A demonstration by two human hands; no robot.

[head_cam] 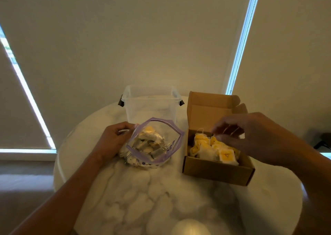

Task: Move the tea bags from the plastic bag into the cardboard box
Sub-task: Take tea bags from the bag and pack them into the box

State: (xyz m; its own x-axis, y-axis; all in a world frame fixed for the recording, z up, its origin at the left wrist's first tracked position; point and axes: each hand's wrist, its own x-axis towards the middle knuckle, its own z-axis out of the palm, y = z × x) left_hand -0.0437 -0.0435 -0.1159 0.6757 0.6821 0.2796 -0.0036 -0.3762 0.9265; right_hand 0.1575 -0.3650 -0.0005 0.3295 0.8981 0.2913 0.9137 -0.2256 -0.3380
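A person's two bare hands work over a marbled worktop [161, 199]. The left hand [112, 138] grips the near-left rim of a clear plastic bag [172, 141] with a purple zip, its fingers curled round the edge so the mouth gapes wide. The mouth faces up and slightly toward the person, and its long axis runs roughly from the left hand toward the right hand. Loose tea bags [148, 143] lie heaped inside, pointing every way.

The right hand [250, 132] hovers over the open cardboard box [215, 172], fingers bent downward and blurred; whether it pinches anything cannot be told. Directly under it, yellow-tagged tea bags [211, 149] lie in the box, mostly flat.

The bag's mouth lies to the left of the right hand, just beside the box, so the next reach likely goes sideways and down. A clear plastic tub [150, 102] stands beyond the left hand.
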